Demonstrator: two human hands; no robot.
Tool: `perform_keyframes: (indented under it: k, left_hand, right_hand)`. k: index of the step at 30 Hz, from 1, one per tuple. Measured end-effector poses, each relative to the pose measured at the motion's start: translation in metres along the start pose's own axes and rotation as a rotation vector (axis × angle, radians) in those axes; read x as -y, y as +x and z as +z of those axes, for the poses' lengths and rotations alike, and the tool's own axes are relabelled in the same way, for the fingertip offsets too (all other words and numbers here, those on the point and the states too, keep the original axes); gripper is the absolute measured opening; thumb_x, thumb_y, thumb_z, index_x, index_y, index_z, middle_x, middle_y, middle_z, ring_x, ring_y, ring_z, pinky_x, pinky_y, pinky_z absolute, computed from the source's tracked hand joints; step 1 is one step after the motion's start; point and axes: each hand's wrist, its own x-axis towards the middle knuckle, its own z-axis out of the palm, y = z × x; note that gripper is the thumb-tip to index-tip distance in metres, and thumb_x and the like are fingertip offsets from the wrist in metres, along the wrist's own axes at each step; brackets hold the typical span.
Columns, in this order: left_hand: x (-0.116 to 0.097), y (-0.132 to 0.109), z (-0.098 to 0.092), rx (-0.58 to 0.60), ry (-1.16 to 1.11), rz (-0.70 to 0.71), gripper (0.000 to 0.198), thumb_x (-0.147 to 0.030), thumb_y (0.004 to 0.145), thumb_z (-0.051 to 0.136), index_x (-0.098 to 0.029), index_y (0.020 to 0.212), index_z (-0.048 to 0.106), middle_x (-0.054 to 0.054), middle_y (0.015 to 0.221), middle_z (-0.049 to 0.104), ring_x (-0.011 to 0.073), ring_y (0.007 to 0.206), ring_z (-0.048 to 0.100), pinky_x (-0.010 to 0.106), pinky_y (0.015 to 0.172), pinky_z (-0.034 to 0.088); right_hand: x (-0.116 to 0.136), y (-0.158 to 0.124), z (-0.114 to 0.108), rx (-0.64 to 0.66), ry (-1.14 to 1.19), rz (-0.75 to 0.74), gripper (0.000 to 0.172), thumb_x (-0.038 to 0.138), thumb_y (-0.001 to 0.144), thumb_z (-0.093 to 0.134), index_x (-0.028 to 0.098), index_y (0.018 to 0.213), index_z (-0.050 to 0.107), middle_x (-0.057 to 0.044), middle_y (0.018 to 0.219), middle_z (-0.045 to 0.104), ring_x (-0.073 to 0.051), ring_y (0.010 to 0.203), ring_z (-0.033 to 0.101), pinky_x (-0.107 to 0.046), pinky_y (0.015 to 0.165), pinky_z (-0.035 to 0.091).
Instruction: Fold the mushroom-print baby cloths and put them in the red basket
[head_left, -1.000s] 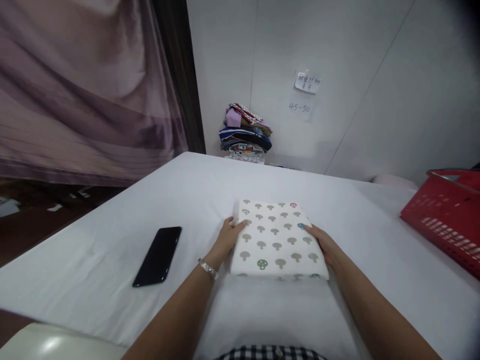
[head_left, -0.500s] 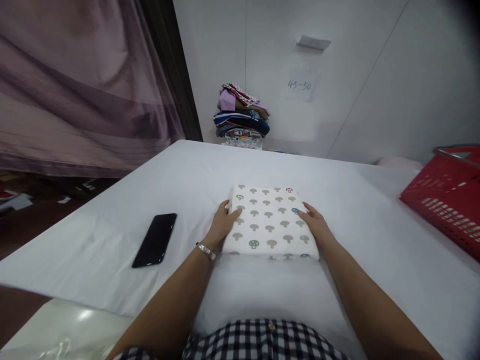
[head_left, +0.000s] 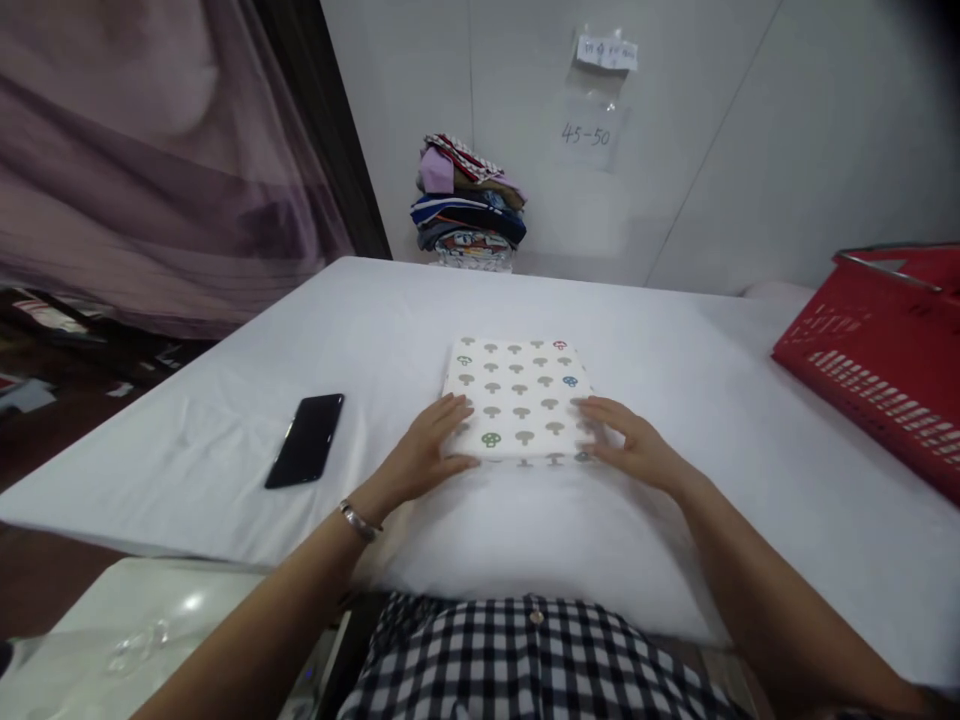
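A folded white cloth (head_left: pixel 517 400) printed with grey mushrooms, and a few coloured ones, lies flat in front of me. My left hand (head_left: pixel 427 450) rests at its left near corner, fingers apart and thumb along the near edge. At the opposite near corner, my right hand (head_left: pixel 634 445) is likewise open, its fingertips on the cloth's right side. Neither hand is closed round the cloth. A black phone (head_left: pixel 306 440) lies to the left of my left hand.
The white-covered table (head_left: pixel 660 350) spreads out on all sides. A red plastic basket (head_left: pixel 885 350) stands at the right. Against the wall at the back is a stack of folded fabrics (head_left: pixel 469 205). A pale glossy surface (head_left: pixel 157 610) is at the lower left, and a mauve curtain (head_left: pixel 150 160) hangs beyond.
My hands have loosened from the cloth's sides and slid back to its near corners, with fingers opened. The cloth now lies on the table. The view has tilted down slightly.
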Motion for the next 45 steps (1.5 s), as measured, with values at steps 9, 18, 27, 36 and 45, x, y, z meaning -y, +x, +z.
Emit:
perform_keyframes:
  k: [9,18,27,36,45]
  left_hand:
    - [0.012,-0.014,0.018,-0.062,0.136,0.105,0.043,-0.025,0.085,0.049,-0.021,0.127,0.047,0.007,0.142,0.04,0.0216,0.136,0.025,0.046,0.111,0.025]
    - [0.002,-0.014,0.02,-0.129,0.266,0.072,0.055,-0.006,0.075,0.047,-0.023,0.127,0.05,0.005,0.142,0.04,0.0228,0.134,0.029,0.046,0.112,0.022]
    - [0.002,-0.015,0.02,-0.07,0.274,0.074,0.045,-0.013,0.082,0.042,-0.022,0.124,0.053,0.007,0.134,0.05,0.0214,0.129,0.039,0.046,0.113,0.016]
    - [0.009,-0.021,0.019,-0.048,0.282,0.007,0.053,-0.006,0.075,0.042,-0.021,0.125,0.052,0.006,0.136,0.047,0.0203,0.13,0.037,0.047,0.113,0.017]
    - [0.017,-0.028,0.014,-0.029,0.249,0.035,0.058,-0.008,0.073,0.042,-0.023,0.129,0.047,0.005,0.139,0.044,0.0178,0.132,0.033,0.044,0.113,0.016]
  right_hand:
    - [-0.019,-0.004,0.018,0.041,-0.366,-0.278,0.059,0.022,0.083,0.048,0.027,0.14,0.033,0.0,0.15,0.025,-0.022,0.139,0.016,-0.046,0.11,0.023]
    - [-0.017,-0.006,0.031,-0.031,-0.548,-0.169,0.068,0.022,0.081,0.046,0.021,0.145,0.021,-0.007,0.152,0.015,-0.027,0.139,0.011,-0.048,0.109,0.025]
    - [-0.019,-0.007,0.039,-0.053,-0.54,-0.057,0.073,0.02,0.079,0.049,0.022,0.145,0.019,-0.009,0.152,0.016,-0.03,0.138,0.015,-0.048,0.108,0.027]
    - [-0.018,-0.012,0.054,-0.106,-0.53,-0.014,0.081,0.011,0.074,0.047,0.027,0.146,0.015,-0.006,0.153,0.013,-0.031,0.137,0.019,-0.05,0.101,0.037]
    - [-0.022,-0.011,0.055,-0.08,-0.421,0.025,0.073,0.011,0.073,0.043,0.028,0.143,0.027,-0.003,0.152,0.015,-0.025,0.138,0.019,-0.045,0.106,0.033]
